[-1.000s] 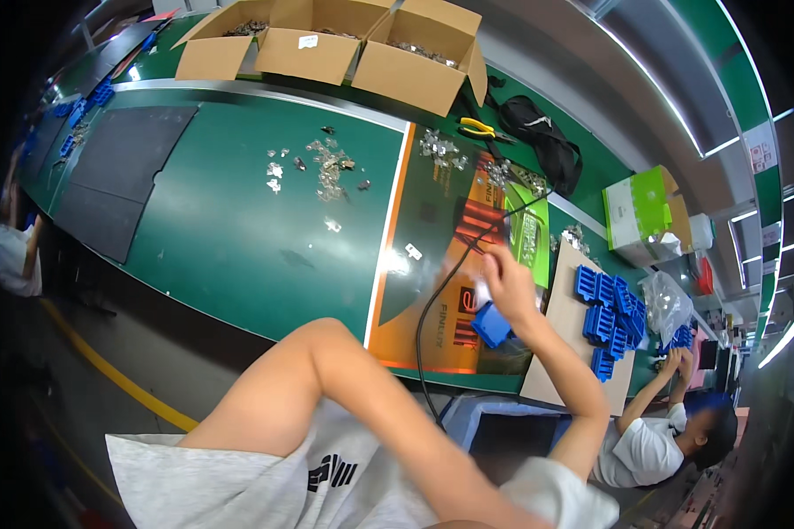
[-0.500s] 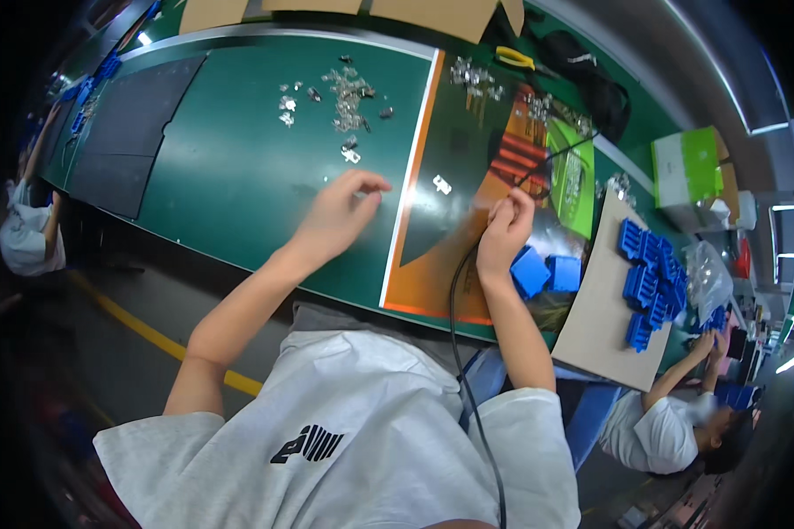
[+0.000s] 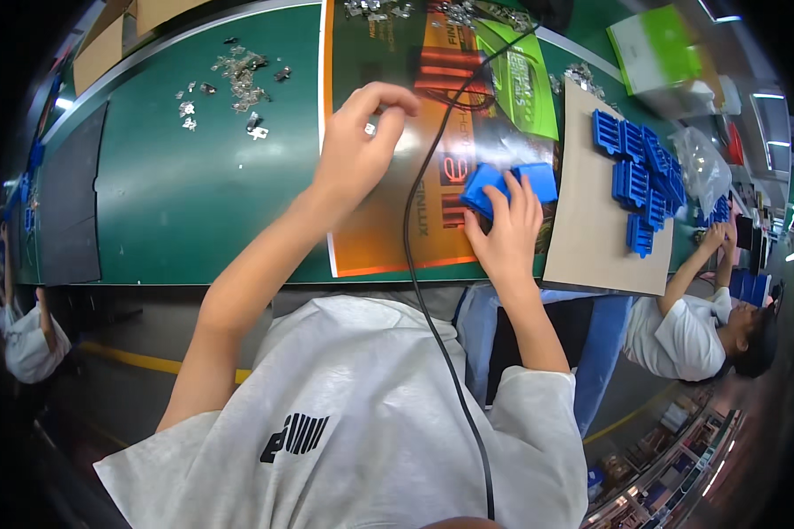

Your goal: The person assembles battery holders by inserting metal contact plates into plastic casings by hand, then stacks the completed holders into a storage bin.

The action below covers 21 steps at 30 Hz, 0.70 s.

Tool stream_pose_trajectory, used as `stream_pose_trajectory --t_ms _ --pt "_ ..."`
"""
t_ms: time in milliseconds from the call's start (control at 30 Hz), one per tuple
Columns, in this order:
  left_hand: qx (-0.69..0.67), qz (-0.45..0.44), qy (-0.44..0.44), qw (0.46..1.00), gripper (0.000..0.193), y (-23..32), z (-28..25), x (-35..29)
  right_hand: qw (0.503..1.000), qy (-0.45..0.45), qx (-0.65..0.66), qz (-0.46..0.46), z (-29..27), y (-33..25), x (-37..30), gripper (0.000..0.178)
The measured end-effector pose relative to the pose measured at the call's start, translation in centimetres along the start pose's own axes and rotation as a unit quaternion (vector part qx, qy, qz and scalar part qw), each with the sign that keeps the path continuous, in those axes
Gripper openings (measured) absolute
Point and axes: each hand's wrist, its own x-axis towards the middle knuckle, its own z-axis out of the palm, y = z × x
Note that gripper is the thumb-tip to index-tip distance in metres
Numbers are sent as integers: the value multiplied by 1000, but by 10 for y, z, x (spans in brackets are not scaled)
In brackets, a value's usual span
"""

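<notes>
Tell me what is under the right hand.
Partly under the right hand are two blue pieces, a left piece and a right piece. The hand hides part of each; whatever lies beneath the palm is covered.

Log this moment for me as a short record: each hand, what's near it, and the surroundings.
Left hand: above the printed sheet, thumb and fingers curled with a gap
In that gap: small pale part, apparently not held
Right hand: at two blue blocks; grip unclear
Between hands: black cable crossing the sheet
Table, left: green table with loose metal parts
Table, right: blue slotted trays on cardboard
Nearby: co-worker, far right
</notes>
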Motion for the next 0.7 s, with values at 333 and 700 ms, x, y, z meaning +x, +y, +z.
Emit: stream_pose_trajectory --t_ms 333,700 --pt "-148 -86 58 984 15 -46 -2 1 529 -60 817 221 -7 -28 81 50" --pt "-138 -111 27 984 15 -48 -5 -10 317 -77 909 259 31 -27 106 62"
